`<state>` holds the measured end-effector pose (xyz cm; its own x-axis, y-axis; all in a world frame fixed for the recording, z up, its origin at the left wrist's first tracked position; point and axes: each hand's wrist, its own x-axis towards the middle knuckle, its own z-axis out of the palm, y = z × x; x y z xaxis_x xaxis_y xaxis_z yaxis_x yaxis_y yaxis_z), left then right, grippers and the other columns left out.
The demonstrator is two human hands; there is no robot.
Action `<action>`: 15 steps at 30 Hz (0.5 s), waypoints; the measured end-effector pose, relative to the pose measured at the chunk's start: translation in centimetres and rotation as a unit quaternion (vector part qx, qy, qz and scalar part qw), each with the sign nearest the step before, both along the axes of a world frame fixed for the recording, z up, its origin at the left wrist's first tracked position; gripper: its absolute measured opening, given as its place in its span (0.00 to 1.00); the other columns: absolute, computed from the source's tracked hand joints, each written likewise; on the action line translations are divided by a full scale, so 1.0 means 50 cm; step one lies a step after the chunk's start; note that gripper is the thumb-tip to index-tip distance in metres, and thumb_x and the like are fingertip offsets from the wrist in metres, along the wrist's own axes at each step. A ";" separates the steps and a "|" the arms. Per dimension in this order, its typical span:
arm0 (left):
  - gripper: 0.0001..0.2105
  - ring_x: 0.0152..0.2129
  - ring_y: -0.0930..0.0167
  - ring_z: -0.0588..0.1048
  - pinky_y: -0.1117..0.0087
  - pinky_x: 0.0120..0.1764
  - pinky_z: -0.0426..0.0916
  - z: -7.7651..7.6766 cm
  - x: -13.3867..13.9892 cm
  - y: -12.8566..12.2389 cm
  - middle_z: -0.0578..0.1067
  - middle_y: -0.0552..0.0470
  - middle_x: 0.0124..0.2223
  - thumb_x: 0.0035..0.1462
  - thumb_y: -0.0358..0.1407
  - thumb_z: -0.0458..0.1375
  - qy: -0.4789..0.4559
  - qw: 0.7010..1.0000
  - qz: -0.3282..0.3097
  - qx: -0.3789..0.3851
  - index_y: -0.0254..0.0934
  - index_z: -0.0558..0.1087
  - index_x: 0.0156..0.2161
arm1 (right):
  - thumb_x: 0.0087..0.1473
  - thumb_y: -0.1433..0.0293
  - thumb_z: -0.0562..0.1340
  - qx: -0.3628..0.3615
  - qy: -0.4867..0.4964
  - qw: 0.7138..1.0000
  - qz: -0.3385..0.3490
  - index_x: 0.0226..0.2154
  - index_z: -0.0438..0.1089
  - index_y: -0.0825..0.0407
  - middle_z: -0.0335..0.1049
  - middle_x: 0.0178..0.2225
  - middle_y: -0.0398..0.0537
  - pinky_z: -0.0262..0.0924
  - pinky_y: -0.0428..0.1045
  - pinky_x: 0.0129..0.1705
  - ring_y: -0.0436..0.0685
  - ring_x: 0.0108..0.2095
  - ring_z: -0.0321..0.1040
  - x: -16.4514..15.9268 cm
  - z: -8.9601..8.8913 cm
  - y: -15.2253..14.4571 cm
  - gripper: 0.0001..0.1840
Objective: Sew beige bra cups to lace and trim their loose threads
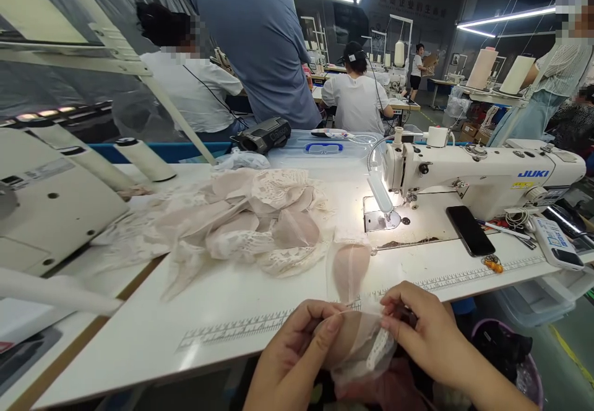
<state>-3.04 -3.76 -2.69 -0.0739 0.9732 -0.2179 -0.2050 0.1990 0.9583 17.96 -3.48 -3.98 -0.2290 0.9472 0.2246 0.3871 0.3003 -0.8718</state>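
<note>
1. Judged from the grip, the sheer cup piece (357, 343) wants even tension, edges aligned, lace trim flat.
2. The left hand (297, 352) pinches the piece's left side at the table (223, 299) front edge.
3. The right hand (422, 333) grips its right edge, at 3 o'clock from the left.
4. The lace pile (241, 219) lies at 11 o'clock, the sewing machine (482, 179) at 1 o'clock.

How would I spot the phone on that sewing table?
Find the white sewing machine at the table's right. On the table just in front of its body lies the phone, flat and face up. It is the only black slab there; the neighbouring controller is white.
</note>
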 end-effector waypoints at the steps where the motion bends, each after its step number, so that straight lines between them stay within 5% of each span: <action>1: 0.23 0.33 0.68 0.74 0.77 0.34 0.71 -0.003 -0.002 0.001 0.82 0.53 0.34 0.47 0.58 0.75 0.001 1.000 -0.003 -0.001 0.40 0.80 0.30 | 0.65 0.72 0.65 0.008 0.002 1.000 0.002 0.41 0.72 0.48 0.74 0.38 0.42 0.63 0.47 0.42 0.54 0.38 0.71 0.004 0.004 0.001 0.03; 9: 0.21 0.32 0.68 0.76 0.78 0.34 0.72 0.004 0.014 -0.008 0.81 0.54 0.33 0.48 0.57 0.76 -0.023 0.999 -0.025 0.000 0.41 0.80 0.31 | 0.60 0.78 0.61 0.076 0.008 0.997 0.017 0.39 0.71 0.49 0.70 0.38 0.44 0.60 0.48 0.40 0.54 0.39 0.68 -0.033 0.027 -0.005 0.09; 15: 0.22 0.28 0.69 0.72 0.77 0.30 0.69 -0.015 0.003 -0.003 0.79 0.53 0.30 0.48 0.57 0.75 -0.023 0.999 -0.028 -0.019 0.40 0.79 0.32 | 0.68 0.66 0.58 -0.075 0.130 0.989 -0.002 0.33 0.62 0.48 0.60 0.31 0.40 0.56 0.49 0.37 0.54 0.33 0.58 -0.046 0.021 0.011 0.10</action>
